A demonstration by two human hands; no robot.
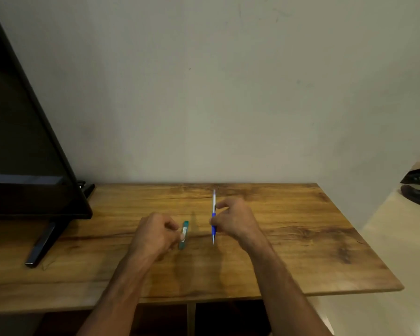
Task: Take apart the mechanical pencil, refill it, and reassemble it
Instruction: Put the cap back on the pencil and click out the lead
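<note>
A mechanical pencil (pixel 214 202) with a white barrel and a blue grip stands nearly upright, metal tip pointing down towards me, just above the wooden table (pixel 289 238). My right hand (pixel 233 220) grips it around the blue part. A small teal lead case (pixel 184 235) with a white label is pinched between the thumb and fingers of my left hand (pixel 153 235), close to the table top. The two hands are a short gap apart, the case left of the pencil.
A black flat screen (pixel 22 141) on a stand with a long foot (pixel 40 246) fills the table's left end. A plain wall stands behind the table. Dark shoes (pixel 418 187) lie on the pale floor at the right.
</note>
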